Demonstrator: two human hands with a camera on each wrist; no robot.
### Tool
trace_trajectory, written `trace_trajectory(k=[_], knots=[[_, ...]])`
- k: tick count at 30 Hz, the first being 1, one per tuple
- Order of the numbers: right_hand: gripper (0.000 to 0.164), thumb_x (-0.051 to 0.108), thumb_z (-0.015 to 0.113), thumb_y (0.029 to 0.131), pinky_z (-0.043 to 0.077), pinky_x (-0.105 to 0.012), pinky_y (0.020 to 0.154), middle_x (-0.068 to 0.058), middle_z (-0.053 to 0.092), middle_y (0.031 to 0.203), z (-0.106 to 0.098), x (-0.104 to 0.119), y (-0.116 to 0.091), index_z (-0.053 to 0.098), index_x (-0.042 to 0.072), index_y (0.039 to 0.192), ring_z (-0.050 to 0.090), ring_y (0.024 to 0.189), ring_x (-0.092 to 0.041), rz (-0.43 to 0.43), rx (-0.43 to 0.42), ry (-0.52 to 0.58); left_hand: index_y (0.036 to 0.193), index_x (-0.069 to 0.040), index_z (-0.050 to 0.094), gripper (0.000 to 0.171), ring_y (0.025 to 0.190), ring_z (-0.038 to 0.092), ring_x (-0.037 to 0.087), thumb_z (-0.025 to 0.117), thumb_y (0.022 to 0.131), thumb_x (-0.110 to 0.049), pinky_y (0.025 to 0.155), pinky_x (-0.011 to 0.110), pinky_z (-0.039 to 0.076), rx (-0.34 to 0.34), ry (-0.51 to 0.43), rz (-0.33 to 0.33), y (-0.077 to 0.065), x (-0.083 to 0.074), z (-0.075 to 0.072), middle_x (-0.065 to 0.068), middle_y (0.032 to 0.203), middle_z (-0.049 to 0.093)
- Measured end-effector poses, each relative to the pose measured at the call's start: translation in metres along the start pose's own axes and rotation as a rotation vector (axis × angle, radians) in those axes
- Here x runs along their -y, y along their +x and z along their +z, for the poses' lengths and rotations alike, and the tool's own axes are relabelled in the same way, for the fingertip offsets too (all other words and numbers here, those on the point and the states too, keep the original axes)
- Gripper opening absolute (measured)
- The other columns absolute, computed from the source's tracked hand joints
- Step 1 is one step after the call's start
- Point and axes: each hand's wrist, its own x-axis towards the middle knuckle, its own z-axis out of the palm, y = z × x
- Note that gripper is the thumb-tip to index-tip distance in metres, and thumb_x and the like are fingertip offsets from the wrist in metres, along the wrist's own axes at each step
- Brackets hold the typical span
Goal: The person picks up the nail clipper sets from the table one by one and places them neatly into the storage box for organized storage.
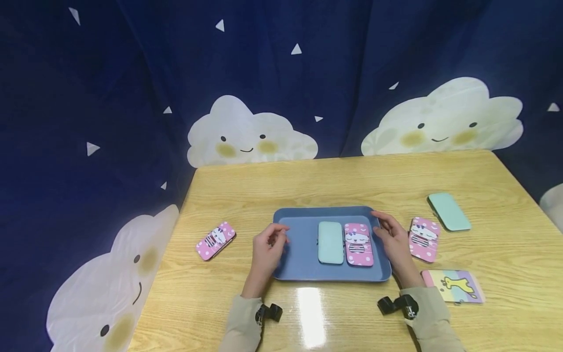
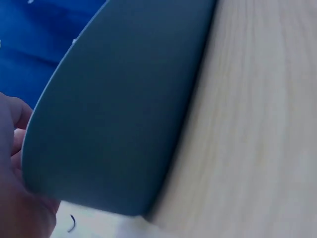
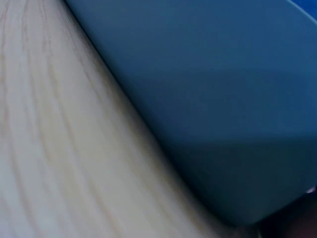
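A blue-grey tray [image 1: 303, 272] lies on the table, holding a mint-green clasp case [image 1: 331, 243] and a pink case [image 1: 358, 244] with a cartoon animal, side by side. My left hand [image 1: 268, 248] grips the tray's left edge, its fingers curled over the rim. At the opposite side my right hand [image 1: 395, 243] holds the right edge, with thumb and forefinger over the rim. The left wrist view shows the tray's outer wall [image 2: 109, 109] and part of the left hand [image 2: 22, 188]. Only the tray's wall [image 3: 223, 99] shows well in the right wrist view; that hand is mostly hidden there.
Left of the tray lies a pink cartoon case [image 1: 215, 241]. To the right are another pink case [image 1: 424, 239], a mint-green case [image 1: 449, 211] and a pastel case with a giraffe [image 1: 455, 286]. A dark blue cloud-patterned curtain [image 1: 281, 73] hangs behind the wooden table [image 1: 246, 186].
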Motion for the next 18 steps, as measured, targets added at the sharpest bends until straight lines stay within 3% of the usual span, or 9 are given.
trace_trajectory(k=[4,8,18], knots=[[0.043,-0.005,0.047,0.098,0.033,-0.010,0.103,-0.020,0.039,0.153,0.001,0.000,0.000,0.050,-0.001,0.141,0.026,0.146,-0.031,0.009,0.005,-0.011,0.094,0.011,0.066,0.012,0.055,0.058,0.039,0.055,0.093,0.013,0.049,0.028,0.052,-0.027,-0.082,-0.043,-0.004,0.011,-0.007,0.026,0.072,0.063],[0.043,-0.004,0.047,0.098,0.034,-0.010,0.103,-0.021,0.040,0.152,0.000,0.001,0.000,0.049,-0.001,0.141,0.028,0.146,-0.030,0.004,0.013,-0.005,0.096,0.018,0.063,0.011,0.067,0.058,0.051,0.052,0.092,0.017,0.056,0.040,0.056,-0.037,-0.154,-0.028,-0.006,0.020,-0.010,0.035,0.084,0.061],[0.042,-0.007,0.049,0.096,0.030,-0.014,0.109,-0.023,0.043,0.149,0.000,-0.001,0.000,0.050,-0.006,0.138,0.032,0.145,-0.025,-0.013,-0.001,0.031,0.095,0.020,0.062,0.013,0.071,0.061,0.052,0.051,0.089,0.022,0.064,0.042,0.058,-0.021,-0.167,0.040,-0.008,0.025,-0.012,0.036,0.090,0.059]])
